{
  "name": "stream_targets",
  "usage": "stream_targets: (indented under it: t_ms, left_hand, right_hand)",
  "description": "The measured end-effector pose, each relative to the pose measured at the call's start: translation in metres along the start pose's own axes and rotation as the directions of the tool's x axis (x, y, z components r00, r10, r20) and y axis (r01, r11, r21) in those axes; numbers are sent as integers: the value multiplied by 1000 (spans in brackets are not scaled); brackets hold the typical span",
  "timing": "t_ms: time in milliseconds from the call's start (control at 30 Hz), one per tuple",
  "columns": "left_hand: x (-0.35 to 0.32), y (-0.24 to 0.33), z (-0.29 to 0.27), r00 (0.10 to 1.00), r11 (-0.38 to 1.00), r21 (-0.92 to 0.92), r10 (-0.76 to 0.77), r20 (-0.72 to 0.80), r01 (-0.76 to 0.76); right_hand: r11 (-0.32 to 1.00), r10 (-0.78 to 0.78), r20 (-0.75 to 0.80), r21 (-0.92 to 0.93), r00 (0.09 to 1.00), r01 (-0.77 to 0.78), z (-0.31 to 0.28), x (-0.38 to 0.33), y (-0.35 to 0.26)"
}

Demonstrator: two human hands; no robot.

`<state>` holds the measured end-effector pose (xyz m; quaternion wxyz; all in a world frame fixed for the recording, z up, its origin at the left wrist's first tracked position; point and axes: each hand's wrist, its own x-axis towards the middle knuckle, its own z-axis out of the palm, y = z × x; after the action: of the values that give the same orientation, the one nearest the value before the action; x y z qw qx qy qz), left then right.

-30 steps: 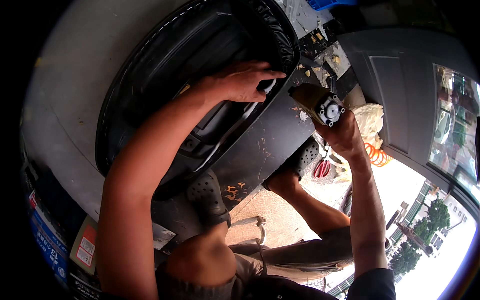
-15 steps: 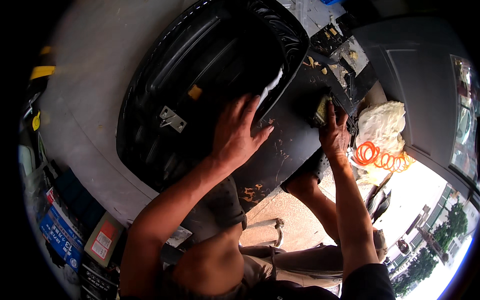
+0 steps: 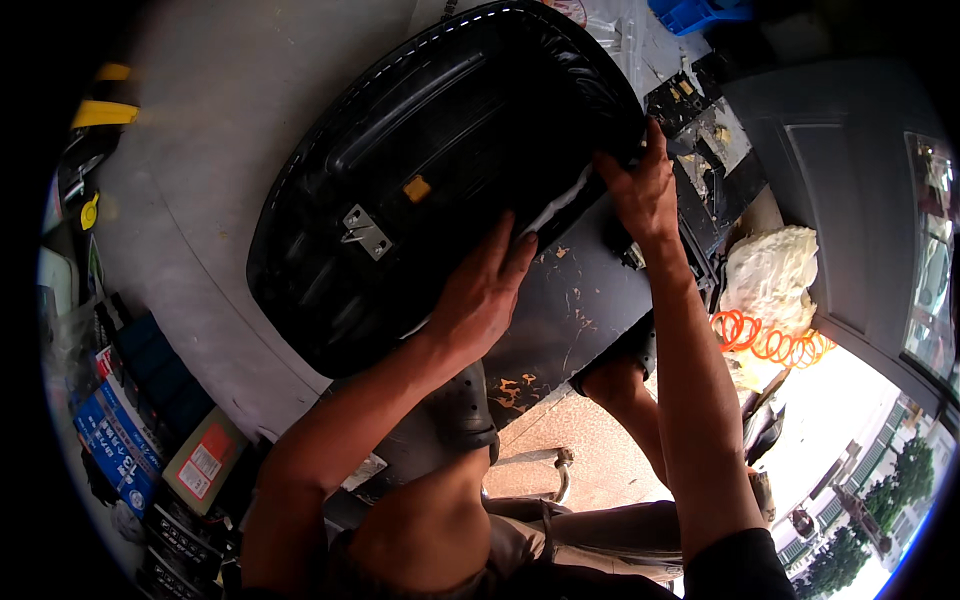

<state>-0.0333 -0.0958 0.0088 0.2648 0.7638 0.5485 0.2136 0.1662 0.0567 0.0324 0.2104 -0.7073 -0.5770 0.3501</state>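
Note:
A black vehicle seat (image 3: 400, 140) lies upside down, its hollow underside facing up. Pale stitch-like marks run along its far rim. A metal bracket (image 3: 367, 232) and a small yellow block (image 3: 417, 188) show inside it. Along the near right edge, a white strip (image 3: 560, 205) peeks out beside the black cover. My left hand (image 3: 475, 305) grips the seat's near edge, thumb close to the fingers. Farther right, my right hand (image 3: 645, 195) has thumb and fingers around the rim. Past that wrist, a dark tool (image 3: 632, 255) with a light part is partly hidden.
The seat rests partly on a scuffed dark board (image 3: 560, 310). Beyond my right arm are an orange coiled hose (image 3: 770, 338) and a cream foam lump (image 3: 772, 280). Boxes (image 3: 125, 450) stand at the left, and a blue container (image 3: 695, 12) sits at the far right.
My right hand has left the dark tool and moved up and left onto the seat rim. The left hand's fingers have drawn closer together. In view, the seat sits slightly farther right.

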Motion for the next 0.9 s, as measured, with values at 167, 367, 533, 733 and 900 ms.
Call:
stream_targets:
  t_ms: [167, 367, 533, 733, 900]
  left_hand:
    - [-69, -36, -66, 939, 988, 104, 74, 337, -115]
    - [-68, -42, -133, 950, 960, 278, -123, 287, 40]
    - [-42, -10, -80, 975, 969, -114, -223, -6, 221]
    - [-17, -3, -37, 917, 781, -505, -394, 56, 366]
    - [-34, -9, -23, 987, 986, -143, -99, -126, 81]
  right_hand:
    - [992, 88, -31, 98, 996, -84, 26, -128, 27]
    - [937, -339, 6, -93, 941, 338, -19, -122, 8]
    - [302, -872, 397, -25, 286, 953, 15, -49, -37]
    - [320, -684, 709, 80, 171, 944, 17, -29, -46]
    - [179, -774, 624, 51, 109, 983, -10, -41, -24]
